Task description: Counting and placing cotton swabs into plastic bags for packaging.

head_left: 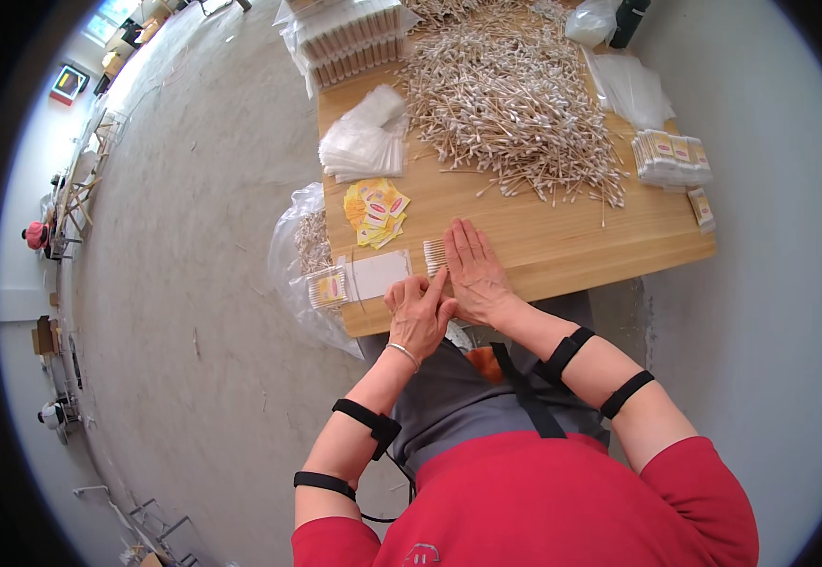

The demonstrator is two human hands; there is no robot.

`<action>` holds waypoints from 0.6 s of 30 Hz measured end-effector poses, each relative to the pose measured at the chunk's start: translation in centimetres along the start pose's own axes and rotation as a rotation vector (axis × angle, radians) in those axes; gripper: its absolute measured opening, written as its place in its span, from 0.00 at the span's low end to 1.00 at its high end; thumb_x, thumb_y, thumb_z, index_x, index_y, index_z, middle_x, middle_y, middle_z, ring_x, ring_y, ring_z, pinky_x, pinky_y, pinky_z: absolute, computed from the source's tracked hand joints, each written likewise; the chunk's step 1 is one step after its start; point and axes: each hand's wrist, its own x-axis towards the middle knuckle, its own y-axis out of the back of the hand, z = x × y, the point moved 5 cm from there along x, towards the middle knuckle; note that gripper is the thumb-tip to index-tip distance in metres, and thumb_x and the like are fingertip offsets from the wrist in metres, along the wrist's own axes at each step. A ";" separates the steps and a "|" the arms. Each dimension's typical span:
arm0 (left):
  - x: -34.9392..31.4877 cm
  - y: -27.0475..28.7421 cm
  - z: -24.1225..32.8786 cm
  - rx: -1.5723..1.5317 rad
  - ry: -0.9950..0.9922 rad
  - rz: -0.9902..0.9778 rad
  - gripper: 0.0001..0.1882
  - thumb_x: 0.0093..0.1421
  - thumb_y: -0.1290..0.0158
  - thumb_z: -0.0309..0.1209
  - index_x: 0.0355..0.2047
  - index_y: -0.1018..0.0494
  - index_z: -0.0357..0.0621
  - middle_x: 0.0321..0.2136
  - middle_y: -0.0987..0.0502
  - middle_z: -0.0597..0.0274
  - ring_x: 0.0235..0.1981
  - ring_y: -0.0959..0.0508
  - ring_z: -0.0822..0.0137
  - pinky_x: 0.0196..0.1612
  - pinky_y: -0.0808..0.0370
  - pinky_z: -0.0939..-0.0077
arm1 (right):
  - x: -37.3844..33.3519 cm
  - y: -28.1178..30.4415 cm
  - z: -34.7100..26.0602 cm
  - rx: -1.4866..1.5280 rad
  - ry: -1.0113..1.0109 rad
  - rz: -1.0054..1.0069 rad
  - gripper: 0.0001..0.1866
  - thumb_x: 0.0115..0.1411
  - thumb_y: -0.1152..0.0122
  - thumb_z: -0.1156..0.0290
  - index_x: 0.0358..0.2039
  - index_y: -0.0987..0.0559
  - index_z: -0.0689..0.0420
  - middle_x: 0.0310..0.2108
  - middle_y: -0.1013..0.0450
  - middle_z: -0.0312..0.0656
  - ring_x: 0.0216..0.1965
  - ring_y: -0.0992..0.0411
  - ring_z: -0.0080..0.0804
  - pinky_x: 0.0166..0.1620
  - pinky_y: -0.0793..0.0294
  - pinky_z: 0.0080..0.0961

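Note:
A short row of cotton swabs [434,256] lies on the wooden table [562,255] near its front edge. My right hand [475,276] rests flat beside the row on its right, fingers stretched out and held together. At the row's near end is my left hand [418,314], its index finger extended toward the swabs and its other fingers bent; I see nothing held in it. Left of the hands sit a white card [381,274] and a filled packet of swabs [327,287] with a yellow label. Just beyond lie loose yellow printed cards [374,210] in an overlapping heap.
A large pile of loose swabs [515,104] covers the table's far middle. Clear plastic bags [366,137] lie at the left, with stacked swab bundles [350,47] behind. Finished packets [673,159] stand along the right edge. A bag of swabs [312,241] hangs off the left side.

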 end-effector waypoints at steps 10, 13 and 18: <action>0.3 -0.1 0.2 0.014 -0.029 -0.014 0.25 0.59 0.50 0.43 0.56 0.33 0.49 0.38 0.32 0.59 0.43 0.34 0.58 0.52 0.45 0.60 | 0.0 0.3 0.0 0.017 -0.002 -0.030 0.50 0.48 0.44 0.54 0.63 0.53 0.72 0.65 0.56 0.63 0.68 0.59 0.54 0.69 0.63 0.42; 0.3 -0.1 0.2 0.005 -0.035 -0.012 0.26 0.59 0.50 0.43 0.57 0.34 0.49 0.39 0.32 0.58 0.44 0.34 0.58 0.52 0.45 0.60 | 0.0 0.4 0.0 0.030 -0.002 -0.018 0.50 0.48 0.44 0.54 0.63 0.52 0.72 0.65 0.56 0.63 0.68 0.59 0.55 0.69 0.63 0.42; 0.5 -0.2 0.3 0.032 -0.009 -0.019 0.28 0.59 0.51 0.45 0.58 0.36 0.49 0.38 0.32 0.58 0.43 0.35 0.57 0.52 0.46 0.59 | 0.0 0.3 0.0 0.051 0.000 -0.005 0.50 0.48 0.44 0.53 0.63 0.52 0.72 0.65 0.56 0.63 0.68 0.59 0.55 0.69 0.63 0.42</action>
